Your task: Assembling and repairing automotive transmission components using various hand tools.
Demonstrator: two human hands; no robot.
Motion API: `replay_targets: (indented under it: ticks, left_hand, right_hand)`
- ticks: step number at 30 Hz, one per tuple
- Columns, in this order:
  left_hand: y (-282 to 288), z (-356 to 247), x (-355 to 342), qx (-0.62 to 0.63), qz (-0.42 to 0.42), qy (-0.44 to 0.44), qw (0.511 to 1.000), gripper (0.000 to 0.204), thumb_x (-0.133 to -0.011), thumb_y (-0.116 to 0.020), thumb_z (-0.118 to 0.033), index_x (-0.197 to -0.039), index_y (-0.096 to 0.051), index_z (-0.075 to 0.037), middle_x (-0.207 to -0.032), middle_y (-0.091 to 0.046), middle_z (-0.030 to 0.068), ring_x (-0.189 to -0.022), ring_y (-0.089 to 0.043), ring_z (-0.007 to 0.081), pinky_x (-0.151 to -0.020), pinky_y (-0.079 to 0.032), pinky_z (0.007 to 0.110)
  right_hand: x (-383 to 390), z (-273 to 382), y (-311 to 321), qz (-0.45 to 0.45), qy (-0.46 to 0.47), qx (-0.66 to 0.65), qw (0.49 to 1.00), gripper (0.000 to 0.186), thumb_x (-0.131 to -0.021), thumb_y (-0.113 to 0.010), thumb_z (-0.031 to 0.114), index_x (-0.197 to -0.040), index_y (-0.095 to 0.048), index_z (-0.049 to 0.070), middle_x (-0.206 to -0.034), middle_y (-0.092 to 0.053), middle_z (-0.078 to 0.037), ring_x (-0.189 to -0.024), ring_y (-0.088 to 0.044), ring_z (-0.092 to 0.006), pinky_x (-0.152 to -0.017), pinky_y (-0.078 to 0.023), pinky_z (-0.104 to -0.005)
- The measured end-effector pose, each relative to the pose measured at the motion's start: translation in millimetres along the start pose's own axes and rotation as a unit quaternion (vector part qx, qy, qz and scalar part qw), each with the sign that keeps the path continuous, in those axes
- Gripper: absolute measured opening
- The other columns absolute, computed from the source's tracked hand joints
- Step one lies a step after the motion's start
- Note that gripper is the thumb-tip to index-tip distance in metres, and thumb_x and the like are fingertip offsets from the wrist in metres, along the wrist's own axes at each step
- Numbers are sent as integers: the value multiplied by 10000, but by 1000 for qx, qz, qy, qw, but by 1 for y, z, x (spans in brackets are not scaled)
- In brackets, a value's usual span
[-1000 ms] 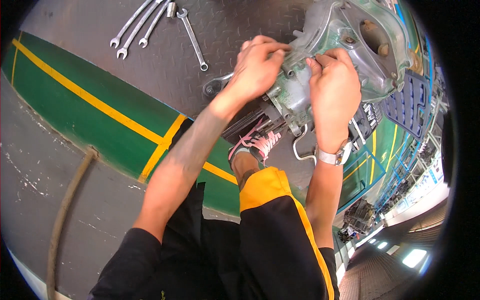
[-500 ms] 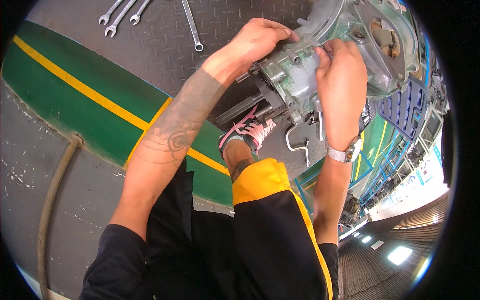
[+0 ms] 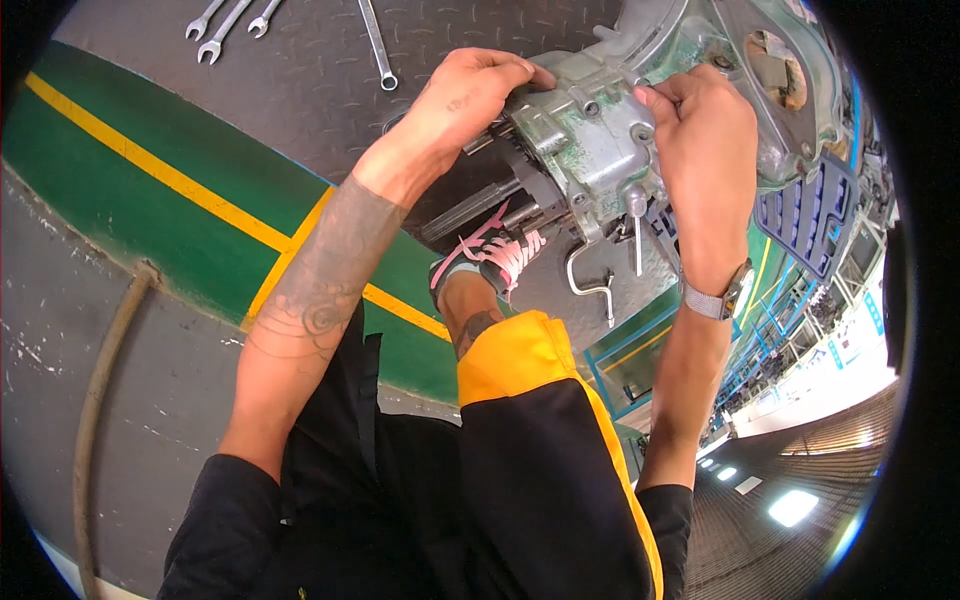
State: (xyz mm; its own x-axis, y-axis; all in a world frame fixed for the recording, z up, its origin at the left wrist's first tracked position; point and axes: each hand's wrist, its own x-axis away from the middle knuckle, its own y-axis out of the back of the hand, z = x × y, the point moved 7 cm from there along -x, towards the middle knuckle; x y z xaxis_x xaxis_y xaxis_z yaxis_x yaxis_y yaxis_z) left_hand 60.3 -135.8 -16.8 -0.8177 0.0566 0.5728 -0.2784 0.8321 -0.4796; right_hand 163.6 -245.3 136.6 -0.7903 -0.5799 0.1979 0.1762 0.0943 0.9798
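Note:
A grey metal gearbox housing [image 3: 610, 150] with greenish stains lies before me, a wide bell-shaped end at its right and splined shafts [image 3: 470, 210] jutting out at its left. My left hand [image 3: 470, 95] reaches to its far left edge, fingers bent and pressed together, the tips at the casing; anything between them is hidden. Above the casing's upper right part, my right hand [image 3: 705, 135] is closed, thumb against forefinger, with other fingers curled behind. What it pinches, if anything, is too small to tell. A bent metal rod or lever [image 3: 590, 280] hangs on the housing's near side.
Several wrenches [image 3: 375, 45] lie on the dark tread-plate surface [image 3: 300, 100] at the far left. My shoe with pink laces [image 3: 505, 255] stands under the shafts. A dark slotted plate [image 3: 808, 215] is right of the housing. A hose [image 3: 105, 390] runs along the grey floor.
My left hand has slid left along the casing's far edge. The right hand has shifted slightly right, still closed at the casing. The housing stays in place as the view shifts slightly.

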Motion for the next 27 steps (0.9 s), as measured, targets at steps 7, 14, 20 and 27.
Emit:
replay_targets:
  ticks: [7,14,20,27]
  left_hand:
    - [1,7,2,29,7,-32,999,288,-1017,-521,-172,-1052,-731,22,-1027,-711,63,-932,-643,127,-882,-525,270]
    - [-1,1,9,1,0,-58,998,291,-1016,-536,-192,-1099,-729,8,-1087,-706,54,-1012,-618,126,-941,-487,274]
    - [-6,0,9,-99,-31,-73,992,308,-1010,-557,-206,-1214,-696,-23,-1120,-697,50,-1050,-596,124,-979,-441,265]
    - [-7,-2,8,-178,-44,-110,977,306,-1011,-562,-203,-1224,-689,-24,-1118,-691,52,-1055,-589,123,-976,-439,272]
  right_hand:
    - [0,2,-4,-46,53,18,997,200,-854,-740,169,-903,-734,-25,-880,-660,-160,-787,-634,-375,-730,-499,-419]
    - [6,3,1,-19,20,12,1000,181,-861,-727,150,-912,-734,-23,-900,-667,-151,-812,-643,-375,-741,-501,-421]
    - [2,3,2,-45,55,11,997,175,-851,-730,120,-960,-741,-17,-961,-703,-140,-826,-666,-355,-757,-521,-388]
    - [-4,12,2,-6,3,41,999,221,-831,-746,151,-982,-733,-10,-905,-714,-170,-796,-694,-327,-755,-537,-391]
